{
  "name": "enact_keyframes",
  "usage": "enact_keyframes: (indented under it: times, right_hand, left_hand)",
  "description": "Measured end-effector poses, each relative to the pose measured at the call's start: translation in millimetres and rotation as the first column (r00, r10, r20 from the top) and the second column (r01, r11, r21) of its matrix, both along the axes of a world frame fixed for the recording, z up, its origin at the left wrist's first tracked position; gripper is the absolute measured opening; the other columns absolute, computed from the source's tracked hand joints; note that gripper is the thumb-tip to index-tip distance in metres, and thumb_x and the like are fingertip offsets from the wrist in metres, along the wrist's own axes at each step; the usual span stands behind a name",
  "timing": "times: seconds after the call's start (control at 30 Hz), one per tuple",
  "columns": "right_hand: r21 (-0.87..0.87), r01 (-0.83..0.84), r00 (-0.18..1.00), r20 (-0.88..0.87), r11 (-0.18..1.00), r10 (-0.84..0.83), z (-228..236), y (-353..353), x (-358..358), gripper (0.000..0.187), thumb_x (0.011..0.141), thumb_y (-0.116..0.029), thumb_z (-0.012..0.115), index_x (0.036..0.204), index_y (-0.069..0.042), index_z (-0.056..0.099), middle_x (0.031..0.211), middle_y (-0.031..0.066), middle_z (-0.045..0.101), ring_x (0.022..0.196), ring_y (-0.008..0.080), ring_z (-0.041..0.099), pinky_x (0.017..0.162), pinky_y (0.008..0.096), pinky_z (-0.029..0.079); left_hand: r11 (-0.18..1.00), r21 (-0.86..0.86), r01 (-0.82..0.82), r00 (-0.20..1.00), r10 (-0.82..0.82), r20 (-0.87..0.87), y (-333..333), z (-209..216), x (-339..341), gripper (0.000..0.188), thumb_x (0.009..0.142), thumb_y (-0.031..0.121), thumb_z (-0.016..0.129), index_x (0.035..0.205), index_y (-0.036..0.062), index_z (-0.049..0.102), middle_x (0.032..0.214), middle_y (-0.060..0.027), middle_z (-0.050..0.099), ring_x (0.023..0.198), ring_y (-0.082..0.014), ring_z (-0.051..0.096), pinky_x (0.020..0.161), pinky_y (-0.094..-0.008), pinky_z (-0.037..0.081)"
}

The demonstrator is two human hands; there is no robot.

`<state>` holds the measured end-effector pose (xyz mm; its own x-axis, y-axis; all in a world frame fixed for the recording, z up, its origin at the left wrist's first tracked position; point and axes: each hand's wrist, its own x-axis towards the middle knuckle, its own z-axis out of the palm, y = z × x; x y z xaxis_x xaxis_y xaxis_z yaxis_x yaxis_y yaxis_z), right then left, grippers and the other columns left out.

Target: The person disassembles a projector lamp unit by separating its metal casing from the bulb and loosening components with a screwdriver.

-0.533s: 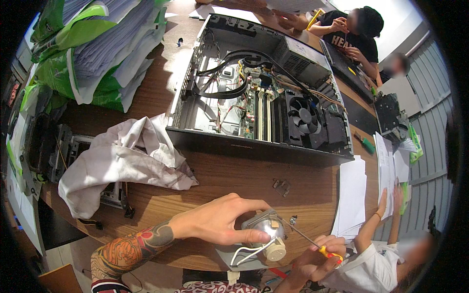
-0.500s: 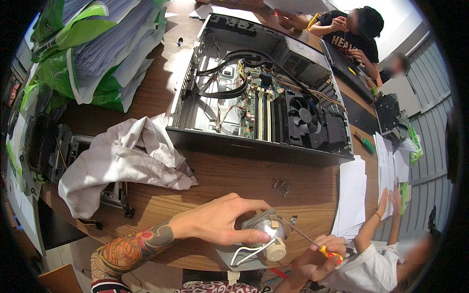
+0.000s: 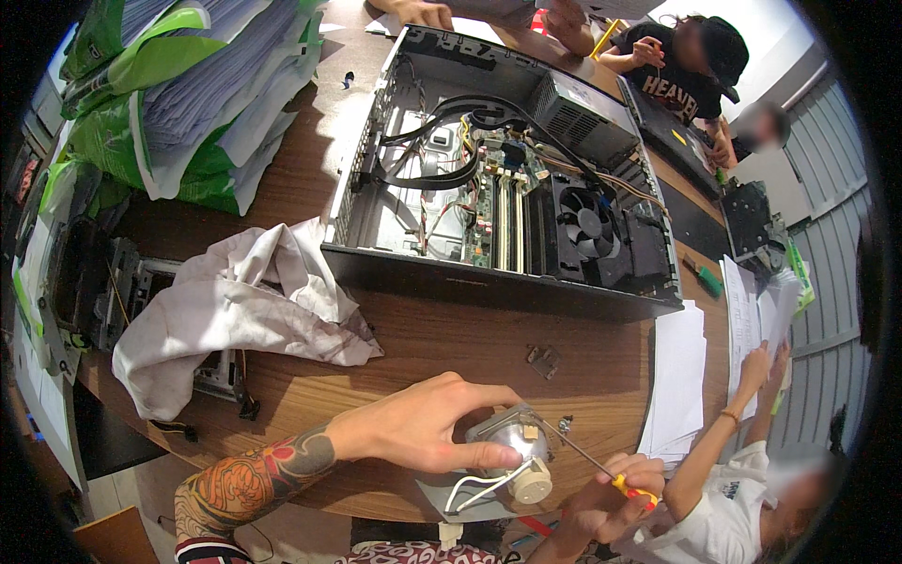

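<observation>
My left hand comes in from the lower left and is closed around a reflector lamp, thumb on its near side and fingers at its far side. The lamp has a silvery bowl, a cream ceramic end toward me and white wires looping off to the left. At the lower right, my right hand grips a screwdriver with a yellow and red handle. Its thin shaft points up and left, and its tip is at the lamp's far right edge; whether it touches a screw I cannot tell.
Beyond my hands lies an opened computer case. A stained white cloth is at left, below stacked papers in green wrapping. Small metal pieces, white sheets and a green-handled tool lie nearby. Co-workers sit right and far.
My hands, the lamp and the screwdriver look almost unmoved. At right, a co-worker's arms have shifted up along the papers. The capped person's hand has lowered, and another hand shows at the top edge.
</observation>
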<state>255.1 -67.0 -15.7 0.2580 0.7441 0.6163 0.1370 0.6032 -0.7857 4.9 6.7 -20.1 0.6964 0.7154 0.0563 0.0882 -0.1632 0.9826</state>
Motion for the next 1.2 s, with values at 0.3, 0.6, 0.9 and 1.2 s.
enact_keyframes:
  times: [0.3,0.6,0.9,1.2]
  right_hand:
    - [0.059,-0.041,0.998,0.056,0.997,0.038,3,-3,8,0.031,0.101,-0.03,0.045,0.086,-0.003,0.045,0.08,0.0067,0.036,0.063,0.0163,0.041,0.057,0.0273,0.035]
    - [0.082,0.027,0.992,0.122,0.996,-0.037,11,-9,7,0.03,0.101,-0.029,0.045,0.085,-0.004,0.045,0.08,0.0084,0.036,0.061,0.017,0.041,0.056,0.0263,0.032]
    - [0.096,-0.279,0.894,0.389,0.955,0.222,26,-11,34,0.03,0.096,-0.026,0.06,0.103,0.003,0.053,0.082,0.0163,0.053,0.067,0.0266,0.06,0.06,0.0401,0.051]
    - [-0.066,-0.587,0.67,0.52,0.807,0.53,46,-5,68,0.036,0.099,-0.026,0.055,0.115,0.006,0.052,0.088,0.02,0.06,0.069,0.028,0.063,0.062,0.0423,0.054]
  left_hand:
    - [0.997,0.055,-0.045,0.999,0.043,0.021,-1,7,2,0.06,0.084,0.045,0.071,0.119,-0.002,0.059,0.093,-0.0223,0.069,0.081,-0.0351,0.069,0.07,-0.0396,0.052]
    - [0.997,0.049,-0.056,0.998,0.058,-0.038,-3,11,4,0.058,0.081,0.045,0.075,0.116,0.0013,0.061,0.089,-0.0194,0.07,0.077,-0.0338,0.07,0.068,-0.0383,0.053]
    - [0.998,0.009,-0.054,0.996,0.055,-0.066,-4,16,6,0.059,0.078,0.048,0.078,0.113,0.0033,0.062,0.081,-0.0178,0.07,0.07,-0.0327,0.069,0.063,-0.0381,0.052]
    - [0.996,0.024,-0.081,0.995,0.082,-0.049,-7,16,5,0.061,0.079,0.054,0.073,0.11,0.0027,0.061,0.061,-0.0161,0.062,0.058,-0.0352,0.062,0.058,-0.0416,0.047]
